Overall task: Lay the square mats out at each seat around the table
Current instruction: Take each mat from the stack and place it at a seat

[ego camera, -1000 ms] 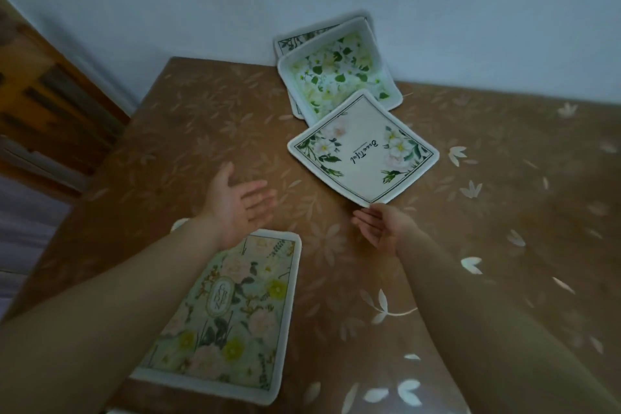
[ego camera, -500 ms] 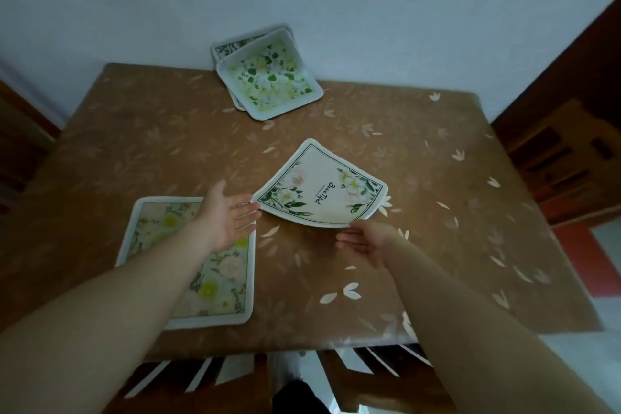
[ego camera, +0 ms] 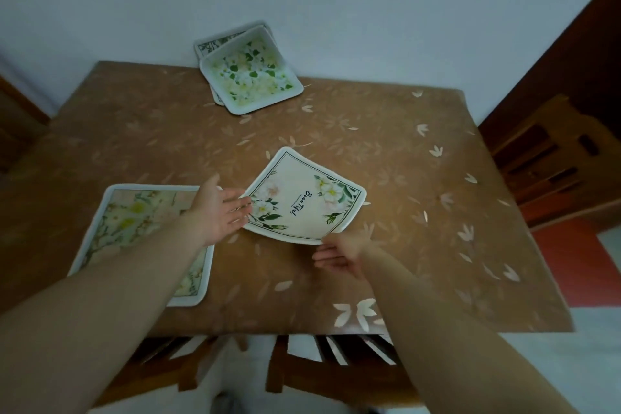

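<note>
home dining room, table, chairs

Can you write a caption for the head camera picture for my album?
Two hands, left hand and right hand, hold a floral square mat over the brown table.

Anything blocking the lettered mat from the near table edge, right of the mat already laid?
Nothing visible. The lettered mat is held by the left hand and right hand; the tablecloth beside the laid mat is bare.
</note>
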`<move>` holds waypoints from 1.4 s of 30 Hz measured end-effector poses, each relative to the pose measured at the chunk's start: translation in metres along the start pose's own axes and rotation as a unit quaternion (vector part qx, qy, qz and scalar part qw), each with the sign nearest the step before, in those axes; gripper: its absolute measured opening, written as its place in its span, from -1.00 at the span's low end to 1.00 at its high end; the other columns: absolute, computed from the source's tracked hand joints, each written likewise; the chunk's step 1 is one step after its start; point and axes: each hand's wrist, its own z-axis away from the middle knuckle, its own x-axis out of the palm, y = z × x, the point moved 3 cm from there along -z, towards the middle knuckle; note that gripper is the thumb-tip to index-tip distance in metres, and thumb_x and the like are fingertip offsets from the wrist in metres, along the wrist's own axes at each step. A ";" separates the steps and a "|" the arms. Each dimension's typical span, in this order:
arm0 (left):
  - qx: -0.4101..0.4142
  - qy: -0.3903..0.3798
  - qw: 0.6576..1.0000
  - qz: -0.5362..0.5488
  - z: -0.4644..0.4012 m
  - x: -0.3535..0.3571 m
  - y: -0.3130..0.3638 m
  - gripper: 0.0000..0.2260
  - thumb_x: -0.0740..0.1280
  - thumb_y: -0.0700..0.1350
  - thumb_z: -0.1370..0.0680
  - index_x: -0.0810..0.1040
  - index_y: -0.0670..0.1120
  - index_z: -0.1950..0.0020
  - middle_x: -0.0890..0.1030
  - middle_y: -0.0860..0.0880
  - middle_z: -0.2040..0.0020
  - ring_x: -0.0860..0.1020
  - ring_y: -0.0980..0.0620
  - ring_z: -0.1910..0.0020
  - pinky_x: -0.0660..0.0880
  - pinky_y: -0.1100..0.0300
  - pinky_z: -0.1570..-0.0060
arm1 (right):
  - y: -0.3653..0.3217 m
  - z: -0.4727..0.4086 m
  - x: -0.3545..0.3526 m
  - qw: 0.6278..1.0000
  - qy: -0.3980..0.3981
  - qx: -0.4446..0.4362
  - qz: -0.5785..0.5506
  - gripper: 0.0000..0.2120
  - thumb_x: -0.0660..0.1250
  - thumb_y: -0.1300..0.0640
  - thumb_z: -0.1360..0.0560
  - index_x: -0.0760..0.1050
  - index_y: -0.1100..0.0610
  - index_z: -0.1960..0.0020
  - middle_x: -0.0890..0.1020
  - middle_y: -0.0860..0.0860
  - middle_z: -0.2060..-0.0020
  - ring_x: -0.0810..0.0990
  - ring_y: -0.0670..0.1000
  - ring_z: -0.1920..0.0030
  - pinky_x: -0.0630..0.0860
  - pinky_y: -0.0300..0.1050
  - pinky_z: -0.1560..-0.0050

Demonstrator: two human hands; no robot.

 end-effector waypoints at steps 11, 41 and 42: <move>-0.028 0.021 0.999 0.011 -0.022 0.184 -0.081 -0.37 0.07 0.36 -0.62 0.59 -0.16 -0.16 0.66 -0.17 -0.11 0.63 -0.14 -0.01 0.51 0.02 0.04 | 0.016 -0.029 -0.258 0.998 0.067 0.001 -0.011 -0.78 0.33 0.11 -0.63 0.61 0.20 0.13 0.69 0.10 0.28 0.63 0.02 0.35 0.56 -0.24 0.47; -0.045 0.040 0.951 -0.302 -0.129 0.157 -0.037 -0.30 -0.02 0.36 -0.64 0.57 -0.16 -0.36 0.57 -0.15 -0.29 0.49 -0.15 -0.34 0.36 -0.09 -0.32 | 0.098 -0.047 -0.191 0.950 0.137 0.103 -0.260 -0.55 0.18 -0.09 -0.69 0.62 0.25 -0.26 0.66 0.39 -0.19 0.66 0.36 -0.19 0.60 0.26 -0.30; -0.049 0.032 0.950 -0.308 -0.133 0.152 -0.036 -0.31 -0.02 0.36 -0.64 0.57 -0.15 -0.34 0.58 -0.15 -0.30 0.50 -0.15 -0.34 0.36 -0.11 -0.35 | 0.097 -0.046 -0.187 0.945 0.153 0.102 -0.270 -0.55 0.18 -0.08 -0.69 0.64 0.25 -0.22 0.66 0.38 -0.21 0.65 0.36 -0.17 0.63 0.28 -0.24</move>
